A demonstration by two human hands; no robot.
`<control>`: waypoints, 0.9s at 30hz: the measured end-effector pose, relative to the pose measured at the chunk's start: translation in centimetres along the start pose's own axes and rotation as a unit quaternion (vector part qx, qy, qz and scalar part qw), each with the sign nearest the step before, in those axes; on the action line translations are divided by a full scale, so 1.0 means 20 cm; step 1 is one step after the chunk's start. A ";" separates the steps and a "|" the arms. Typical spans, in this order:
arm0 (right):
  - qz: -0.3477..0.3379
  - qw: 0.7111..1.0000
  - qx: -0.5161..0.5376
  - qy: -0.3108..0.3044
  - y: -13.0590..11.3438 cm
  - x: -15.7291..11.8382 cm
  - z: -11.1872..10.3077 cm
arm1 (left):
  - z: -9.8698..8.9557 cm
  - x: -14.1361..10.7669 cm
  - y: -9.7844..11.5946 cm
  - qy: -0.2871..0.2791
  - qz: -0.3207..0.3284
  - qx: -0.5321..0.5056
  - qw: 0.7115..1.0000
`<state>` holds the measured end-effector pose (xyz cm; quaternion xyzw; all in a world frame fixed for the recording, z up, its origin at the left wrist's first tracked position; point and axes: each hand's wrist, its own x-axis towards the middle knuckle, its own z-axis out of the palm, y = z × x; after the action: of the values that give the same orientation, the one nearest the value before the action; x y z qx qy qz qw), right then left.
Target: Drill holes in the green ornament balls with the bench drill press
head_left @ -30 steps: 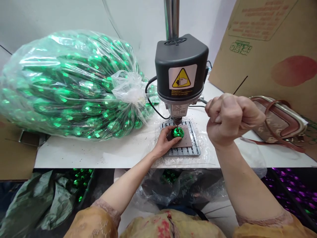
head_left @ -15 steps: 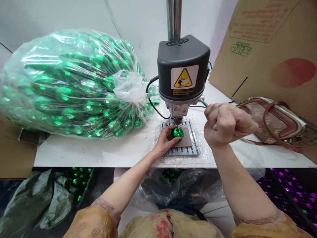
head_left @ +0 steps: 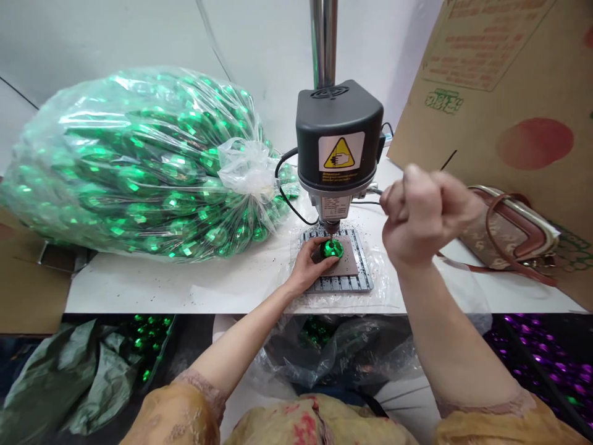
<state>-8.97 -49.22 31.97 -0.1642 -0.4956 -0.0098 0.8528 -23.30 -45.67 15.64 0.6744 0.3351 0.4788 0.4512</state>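
Observation:
A shiny green faceted piece (head_left: 333,249) rests on the brown board (head_left: 351,262) over the slotted metal base of a small bench drill press (head_left: 340,133). My left hand (head_left: 309,262) is closed around its left side, thumb in front and fingers behind. Right above the piece is the drill bit (head_left: 331,237); whether its tip is inside cannot be made out. On the right, my right hand (head_left: 424,216) makes a fist around the end of the drill press lever (head_left: 376,190), whose grip is hidden by the fingers.
A tied clear bag (head_left: 139,167) full of green faceted pieces lies left on the white table (head_left: 231,278). A handbag (head_left: 514,228) and a large cardboard box (head_left: 486,80) stand at right. Dark shavings surround the base. Below the edge are purple pieces (head_left: 537,346) and crumpled plastic.
My right fist has risen slightly with the lever, and the drill bit sits a little higher over the green piece. My left hand keeps its hold. The camera view has shifted slightly.

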 end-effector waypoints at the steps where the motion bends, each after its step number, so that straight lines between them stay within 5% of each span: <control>1: 0.033 0.999 -0.007 -0.004 -0.01 0.05 0.03 | 0.00 -0.01 0.02 0.018 -0.004 0.010 1.000; 5: 0.114 0.993 -0.014 -0.041 0.00 0.22 0.10 | 0.00 -0.10 0.11 0.097 0.041 0.108 0.989; 8: 0.132 0.990 -0.015 -0.049 0.00 0.24 0.11 | -0.04 -0.27 0.18 -0.025 0.169 0.220 0.960; 9: 0.132 0.990 -0.014 -0.050 -0.01 0.24 0.11 | -0.06 -0.33 0.19 -0.100 0.230 0.271 0.929; 11: 0.131 0.990 -0.013 -0.049 -0.03 0.22 0.11 | -0.09 -0.45 0.19 -0.242 0.343 0.382 0.823; 13: 0.135 0.990 -0.012 -0.049 -0.04 0.21 0.11 | -0.13 -0.53 0.16 -0.321 0.407 0.461 0.720; 14: 0.135 0.990 -0.011 -0.048 -0.05 0.21 0.11 | -0.15 -0.55 0.15 -0.335 0.417 0.478 0.696; 16: 0.135 0.990 -0.010 -0.050 -0.05 0.21 0.11 | -0.21 -0.55 0.11 -0.304 0.417 0.476 0.712; 18: 0.134 0.990 -0.010 -0.054 -0.04 0.21 0.11 | -0.28 -0.48 0.08 -0.200 0.401 0.456 0.769; 22: 0.137 0.989 -0.007 -0.051 -0.04 0.21 0.11 | -0.45 -0.18 0.07 -0.009 0.311 0.433 0.846; 27: 0.144 0.989 -0.002 -0.032 -0.05 0.20 0.11 | -0.48 0.37 0.08 -0.013 0.173 0.555 0.813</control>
<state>-9.00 -48.90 36.69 -0.2355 -0.4939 0.1172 0.8288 -30.07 -36.94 21.03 0.8633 0.4157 0.2728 -0.0863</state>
